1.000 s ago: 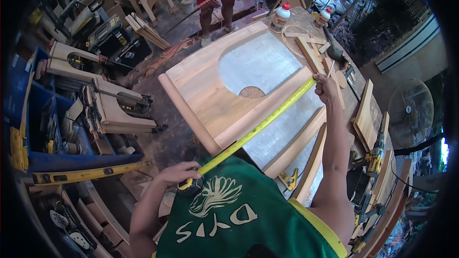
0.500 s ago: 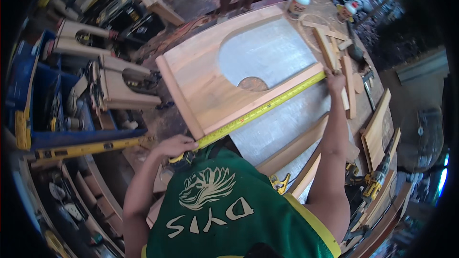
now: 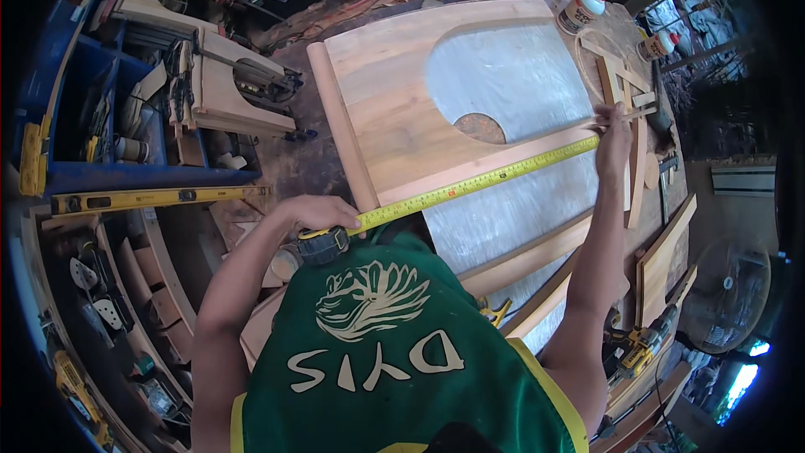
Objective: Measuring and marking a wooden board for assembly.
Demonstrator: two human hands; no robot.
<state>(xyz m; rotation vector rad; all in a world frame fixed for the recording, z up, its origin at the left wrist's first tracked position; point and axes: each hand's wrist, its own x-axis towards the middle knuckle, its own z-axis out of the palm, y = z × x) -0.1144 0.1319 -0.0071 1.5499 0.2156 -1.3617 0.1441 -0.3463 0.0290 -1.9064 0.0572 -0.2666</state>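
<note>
A tape measure (image 3: 324,245) with a dark case is held in my left hand (image 3: 320,213), the fingers closed over its top. Its yellow blade (image 3: 486,178) runs out straight along the near edge of a pale wooden panel (image 3: 390,122). That panel has a big rounded cutout and a rounded rail (image 3: 342,126) across its left end. At the panel's right corner my right hand (image 3: 617,127) is closed, the far end of the blade running in under it. Its fingertips are partly hidden.
White glue bottles (image 3: 584,10) with red caps stand at the far right of the workbench. Wooden strips (image 3: 637,159) lie beside my right hand, a cordless drill (image 3: 641,348) nearer. On the left are a blue tool tray (image 3: 151,174), a yellow spirit level (image 3: 159,200) and clamped wooden panels (image 3: 220,84).
The view has shifted, so the panel and bench appear farther right. My right hand's fingers have moved up slightly at the panel's corner. The blade stays stretched along the panel's edge.
</note>
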